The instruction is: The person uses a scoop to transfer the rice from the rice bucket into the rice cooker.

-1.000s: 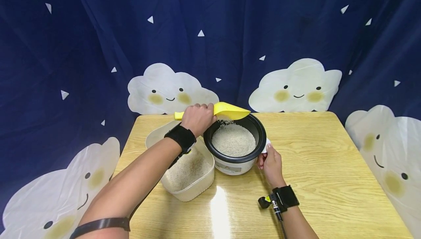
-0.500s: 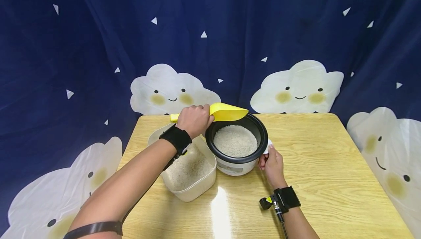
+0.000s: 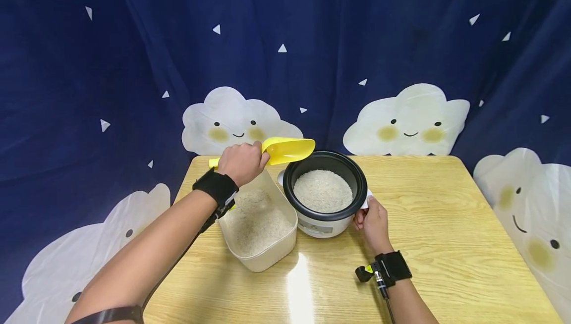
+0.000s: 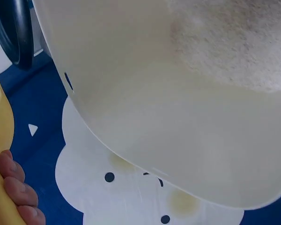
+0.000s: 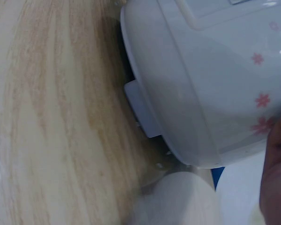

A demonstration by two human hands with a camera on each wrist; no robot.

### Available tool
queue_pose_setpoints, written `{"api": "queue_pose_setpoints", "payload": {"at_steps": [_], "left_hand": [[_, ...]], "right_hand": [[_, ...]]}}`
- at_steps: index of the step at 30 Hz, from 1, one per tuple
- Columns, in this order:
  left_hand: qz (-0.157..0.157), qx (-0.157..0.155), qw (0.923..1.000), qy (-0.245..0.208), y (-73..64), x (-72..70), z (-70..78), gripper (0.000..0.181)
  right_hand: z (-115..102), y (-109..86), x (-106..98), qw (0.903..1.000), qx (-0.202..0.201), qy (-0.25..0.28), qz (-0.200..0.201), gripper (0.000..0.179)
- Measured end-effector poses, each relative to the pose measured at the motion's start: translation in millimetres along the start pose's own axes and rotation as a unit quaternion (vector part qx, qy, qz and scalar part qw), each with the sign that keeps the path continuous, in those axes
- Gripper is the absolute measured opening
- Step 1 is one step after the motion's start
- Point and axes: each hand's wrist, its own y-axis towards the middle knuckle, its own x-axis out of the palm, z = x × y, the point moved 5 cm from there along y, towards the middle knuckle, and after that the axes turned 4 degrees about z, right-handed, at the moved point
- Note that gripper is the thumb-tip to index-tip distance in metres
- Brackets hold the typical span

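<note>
My left hand [image 3: 243,163] grips the handle of a yellow scoop [image 3: 290,150], its fingers [image 4: 21,191] curled round it in the left wrist view. The scoop's bowl looks empty and is above the gap between a cream bin [image 3: 272,259] and a rice cooker [image 3: 321,228]. White rice [image 3: 322,191] fills part of the cooker's black inside, and more rice [image 3: 258,225] lies in the bin. On the cooker's right side, my right hand [image 3: 373,222] holds the white side handle [image 3: 368,199]. Pink flowers mark the cooker's body [image 5: 225,84] in the right wrist view.
Bin and cooker stand side by side on a wooden table [image 3: 437,215]. A few grains [image 5: 160,165] lie by the cooker's base. Behind the table hangs a dark blue curtain [image 3: 267,12] with clouds. A cable [image 3: 389,306] runs from the right wrist camera.
The left hand has drawn the scoop leftward from over the cooker toward the bin. Rice falling from the scoop a second ago has stopped. The right hand keeps its hold on the handle.
</note>
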Motion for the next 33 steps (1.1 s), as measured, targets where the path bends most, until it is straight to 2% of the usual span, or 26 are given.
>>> {"api": "queue_pose_setpoints", "payload": {"at_steps": [6,10,14,21,25,33], "left_hand": [[-0.007,-0.001,1.0000,-0.007,-5.5,-1.6,-4.5,0.032],[-0.016,0.008,0.9998,-0.011,-9.4,0.4,-6.4,0.031],[-0.022,-0.005,0.9997,-0.009,-13.8,-1.5,-16.2,0.033],[-0.033,-0.039,0.9983,-0.029,-26.5,-7.5,-43.0,0.037],[-0.042,-0.057,0.9972,-0.024,-37.3,-8.2,-60.3,0.038],[-0.051,-0.056,0.9971,0.001,-56.7,-3.2,-83.5,0.041]], "right_hand": [[0.7,-1.8,-4.6,0.9966,0.055,-0.050,0.037,0.056],[0.8,-1.9,-8.0,0.9928,0.069,-0.074,0.064,0.061],[-0.7,2.4,-8.1,0.9918,0.060,-0.083,0.076,0.064],[-1.8,9.1,-5.3,0.9917,0.039,-0.087,0.086,0.060],[-3.7,8.6,-2.2,0.9920,0.024,-0.097,0.076,0.059],[-2.1,9.5,2.4,0.9955,-0.002,-0.082,0.048,0.057]]}}
